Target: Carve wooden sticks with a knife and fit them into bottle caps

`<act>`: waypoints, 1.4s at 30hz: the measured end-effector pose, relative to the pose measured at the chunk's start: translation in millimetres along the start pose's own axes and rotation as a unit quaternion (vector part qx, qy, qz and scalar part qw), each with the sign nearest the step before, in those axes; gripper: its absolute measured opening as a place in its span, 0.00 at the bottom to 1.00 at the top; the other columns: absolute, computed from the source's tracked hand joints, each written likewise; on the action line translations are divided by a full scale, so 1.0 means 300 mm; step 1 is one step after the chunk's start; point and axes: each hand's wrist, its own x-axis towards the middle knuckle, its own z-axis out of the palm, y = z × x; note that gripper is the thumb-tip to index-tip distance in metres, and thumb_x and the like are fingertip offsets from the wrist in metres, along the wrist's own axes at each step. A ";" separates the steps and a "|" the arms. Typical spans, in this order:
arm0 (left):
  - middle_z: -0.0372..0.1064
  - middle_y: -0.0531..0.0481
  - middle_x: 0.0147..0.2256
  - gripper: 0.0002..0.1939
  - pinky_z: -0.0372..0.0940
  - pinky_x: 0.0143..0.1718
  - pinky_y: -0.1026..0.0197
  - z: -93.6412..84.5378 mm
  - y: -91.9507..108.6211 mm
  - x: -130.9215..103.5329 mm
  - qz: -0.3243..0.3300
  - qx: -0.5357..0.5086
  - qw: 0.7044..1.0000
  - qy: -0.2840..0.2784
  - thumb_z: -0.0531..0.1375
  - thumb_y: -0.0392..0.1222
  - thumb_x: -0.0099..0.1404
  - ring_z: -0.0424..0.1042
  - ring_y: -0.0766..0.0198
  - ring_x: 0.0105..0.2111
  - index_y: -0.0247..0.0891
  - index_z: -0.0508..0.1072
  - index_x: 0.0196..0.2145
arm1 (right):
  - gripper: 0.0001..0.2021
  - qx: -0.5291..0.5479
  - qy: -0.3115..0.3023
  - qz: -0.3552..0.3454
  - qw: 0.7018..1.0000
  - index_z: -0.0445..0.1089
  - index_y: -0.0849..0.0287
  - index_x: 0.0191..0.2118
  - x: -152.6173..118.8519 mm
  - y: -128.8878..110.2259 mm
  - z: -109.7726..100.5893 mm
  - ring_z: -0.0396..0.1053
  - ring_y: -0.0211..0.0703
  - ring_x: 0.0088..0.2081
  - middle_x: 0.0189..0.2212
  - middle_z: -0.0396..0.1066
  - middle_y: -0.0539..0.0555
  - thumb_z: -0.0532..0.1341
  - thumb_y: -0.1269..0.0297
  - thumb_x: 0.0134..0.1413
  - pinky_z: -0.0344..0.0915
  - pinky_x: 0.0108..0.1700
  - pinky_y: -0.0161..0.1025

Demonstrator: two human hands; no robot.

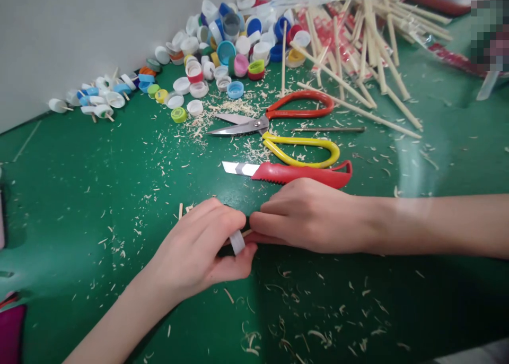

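My left hand is closed around a white bottle cap, its edge showing between thumb and fingers. A thin wooden stick runs through or against the cap; I cannot tell which. The fingers of my right hand pinch the stick's other end, close beside the left fingertips. Just beyond my right hand lies a red utility knife with its blade out to the left. Behind it rest scissors with one orange and one yellow handle, blades slightly apart.
Many loose bottle caps are heaped at the back. Caps with short sticks through them sit at the left by the wall. Wooden sticks lie over plastic bags at the back right. A thin metal rod lies between the scissor handles. Wood shavings litter the green table.
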 end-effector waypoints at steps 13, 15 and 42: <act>0.66 0.55 0.23 0.08 0.61 0.28 0.64 0.011 0.000 0.004 0.011 -0.042 0.999 0.001 0.56 0.33 0.64 0.60 0.69 0.26 0.40 0.62 0.28 | 0.15 -0.110 0.078 -0.043 0.990 0.60 0.57 0.31 -0.007 -0.022 0.039 0.51 0.37 0.23 0.23 0.59 0.46 0.46 0.72 0.71 0.45 0.26 0.42; 0.65 0.55 0.24 0.07 0.61 0.28 0.64 0.012 -0.002 0.000 0.019 -0.052 0.998 0.009 0.56 0.31 0.64 0.59 0.69 0.27 0.41 0.62 0.30 | 0.15 -0.108 0.082 -0.046 0.990 0.61 0.57 0.31 -0.006 -0.022 0.039 0.52 0.37 0.23 0.23 0.59 0.46 0.46 0.71 0.72 0.46 0.26 0.42; 0.62 0.57 0.24 0.08 0.61 0.29 0.65 0.017 -0.012 -0.016 0.030 -0.088 0.996 0.011 0.57 0.28 0.61 0.57 0.70 0.27 0.40 0.65 0.33 | 0.15 -0.111 0.073 -0.053 0.990 0.60 0.57 0.32 -0.008 -0.021 0.043 0.54 0.36 0.23 0.23 0.60 0.46 0.47 0.67 0.73 0.45 0.27 0.43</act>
